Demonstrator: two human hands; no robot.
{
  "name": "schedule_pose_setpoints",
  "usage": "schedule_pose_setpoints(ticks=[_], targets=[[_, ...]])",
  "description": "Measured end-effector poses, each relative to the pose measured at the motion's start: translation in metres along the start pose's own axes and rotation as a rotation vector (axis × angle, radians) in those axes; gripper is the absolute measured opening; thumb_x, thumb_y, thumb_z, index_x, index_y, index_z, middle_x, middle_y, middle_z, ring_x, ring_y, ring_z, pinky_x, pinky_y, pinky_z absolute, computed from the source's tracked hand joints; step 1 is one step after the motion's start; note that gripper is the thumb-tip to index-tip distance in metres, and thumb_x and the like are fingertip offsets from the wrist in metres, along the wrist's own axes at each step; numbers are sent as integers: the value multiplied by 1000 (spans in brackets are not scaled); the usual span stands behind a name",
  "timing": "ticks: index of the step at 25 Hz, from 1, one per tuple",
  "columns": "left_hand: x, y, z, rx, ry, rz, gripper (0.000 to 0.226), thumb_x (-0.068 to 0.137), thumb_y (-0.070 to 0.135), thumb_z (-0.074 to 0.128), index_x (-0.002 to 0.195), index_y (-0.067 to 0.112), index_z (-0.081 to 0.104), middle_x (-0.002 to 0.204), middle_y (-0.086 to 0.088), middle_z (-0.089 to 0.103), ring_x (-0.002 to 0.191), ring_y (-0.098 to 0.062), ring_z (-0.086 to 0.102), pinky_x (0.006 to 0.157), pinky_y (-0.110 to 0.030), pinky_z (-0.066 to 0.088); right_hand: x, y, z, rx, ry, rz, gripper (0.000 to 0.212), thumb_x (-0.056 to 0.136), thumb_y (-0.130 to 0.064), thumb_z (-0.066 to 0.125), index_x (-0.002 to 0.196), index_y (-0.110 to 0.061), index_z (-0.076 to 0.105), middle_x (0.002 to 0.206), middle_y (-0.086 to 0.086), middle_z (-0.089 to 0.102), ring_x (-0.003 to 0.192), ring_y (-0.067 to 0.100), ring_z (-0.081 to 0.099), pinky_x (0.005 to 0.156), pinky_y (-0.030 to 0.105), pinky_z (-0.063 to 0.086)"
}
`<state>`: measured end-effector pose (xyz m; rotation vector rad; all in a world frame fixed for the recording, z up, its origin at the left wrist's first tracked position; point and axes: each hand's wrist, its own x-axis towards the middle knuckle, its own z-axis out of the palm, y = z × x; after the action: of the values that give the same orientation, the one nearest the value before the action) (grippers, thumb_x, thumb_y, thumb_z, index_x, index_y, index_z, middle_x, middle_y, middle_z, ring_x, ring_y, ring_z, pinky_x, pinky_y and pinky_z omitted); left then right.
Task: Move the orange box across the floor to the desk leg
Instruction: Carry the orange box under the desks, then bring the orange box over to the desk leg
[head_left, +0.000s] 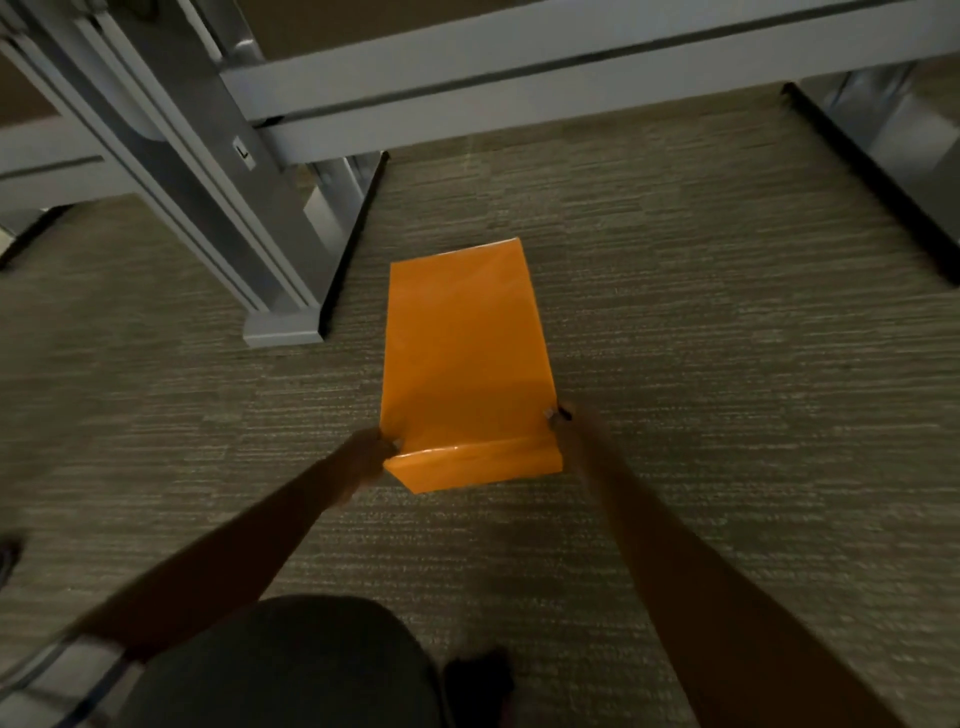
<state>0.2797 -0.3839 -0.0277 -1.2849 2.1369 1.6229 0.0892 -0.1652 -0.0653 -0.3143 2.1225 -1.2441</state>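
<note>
An orange box (462, 358) lies on the grey carpet in the middle of the view, its long side pointing away from me. My left hand (366, 457) grips its near left corner and my right hand (563, 423) grips its near right corner, thumbs on the top face. The grey metal desk leg (228, 171) stands to the left of the box, and its foot (283, 327) rests on the carpet a short gap from the box's left edge.
A grey crossbar (519, 67) of the desk frame runs across the back. A second desk foot (883, 156) with a dark edge lies at the right. Open carpet (701, 338) spreads right of the box. My knee (291, 665) is at the bottom.
</note>
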Motion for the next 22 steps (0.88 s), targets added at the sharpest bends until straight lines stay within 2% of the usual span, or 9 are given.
schedule_pose_setpoints(ticks=[3,6,8,10,13,17,19,20,22], targets=[[-1,-3,0,-84,33,-60,11,97,15,54,89,14,60,77,-2,60,68,-14,56,60,-27,45,-1,-7,-10,135,-86,110,38,103,-17,54,136,2,58,137,26,61,125,42,59,108,57,46],[4,-6,3,-180,75,-76,7,96,13,56,100,9,61,84,-4,61,76,-17,57,71,-31,47,4,-7,-11,218,-98,199,42,102,-16,54,142,-2,53,143,22,57,130,39,56,111,57,44],[8,-10,1,-195,69,-60,8,96,13,56,99,8,61,83,-3,61,76,-17,56,69,-31,46,10,-9,-7,156,-97,192,41,104,-18,51,143,-4,53,144,20,57,128,38,57,111,56,44],[10,-15,2,-257,29,-44,17,97,14,55,111,8,60,89,-2,63,80,-19,59,71,-32,48,12,-9,-2,120,-93,180,41,105,-19,47,144,-6,52,144,19,57,124,36,58,110,54,45],[18,-20,-2,-314,-32,-2,29,96,13,56,125,13,55,113,-5,65,103,-27,60,91,-43,48,14,-3,6,221,-86,213,46,107,-21,41,152,-9,41,154,18,46,136,38,49,114,56,40],[23,-19,-8,-368,-81,20,48,93,7,59,139,19,48,129,-7,61,111,-30,60,84,-44,53,15,-4,21,263,-25,196,50,109,-22,35,158,-16,28,162,15,34,144,38,39,118,58,34],[23,-21,-11,-376,-58,24,53,93,4,59,142,19,46,132,-8,60,117,-34,59,90,-49,52,13,-3,21,277,-26,185,46,109,-20,35,155,-16,34,154,13,44,134,35,50,109,55,44],[23,-25,-13,-375,-62,41,53,92,2,59,141,19,46,131,-7,61,117,-34,59,91,-50,52,11,-2,19,290,-54,175,45,108,-19,35,153,-16,38,147,11,50,122,32,57,97,51,51],[22,-33,-22,-390,-101,79,54,90,-2,60,138,19,48,124,-2,64,111,-30,63,84,-46,57,8,-4,17,310,-103,168,43,108,-18,37,150,-18,42,140,7,54,104,24,62,80,44,54]])
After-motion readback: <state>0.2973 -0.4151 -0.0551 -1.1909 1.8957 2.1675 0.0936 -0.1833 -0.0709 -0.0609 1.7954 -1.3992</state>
